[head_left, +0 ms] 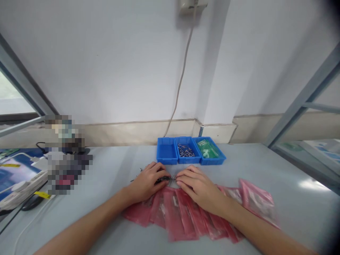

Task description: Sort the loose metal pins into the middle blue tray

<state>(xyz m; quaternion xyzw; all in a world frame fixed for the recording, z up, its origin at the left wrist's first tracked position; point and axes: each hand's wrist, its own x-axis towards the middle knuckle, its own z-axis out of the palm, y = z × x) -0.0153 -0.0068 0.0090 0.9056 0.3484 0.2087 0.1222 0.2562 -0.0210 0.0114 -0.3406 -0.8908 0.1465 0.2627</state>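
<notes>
My left hand (150, 180) curls over a cluster of thin dark and silvery metal pieces (162, 179), which look like screws; its fingers partly hide them. A few more stick out past the back of this hand. Facing it, my right hand (196, 185) has its fingertips drawn together at small silvery screws (173, 178) in the gap between both hands. Below and partly under the hands, several pink translucent bags (179, 219) lie fanned out and overlapping, with small pieces visible inside some. Another pink bag (260, 202) lies beyond my right forearm.
Three blue bins stand side by side near the wall: a left bin (167, 161), a middle bin (189, 160) with metal screws, and a right bin (212, 161) with green-and-white packets. At left are a power strip (23, 189), a black mouse (33, 202), cables and a blurred-out area.
</notes>
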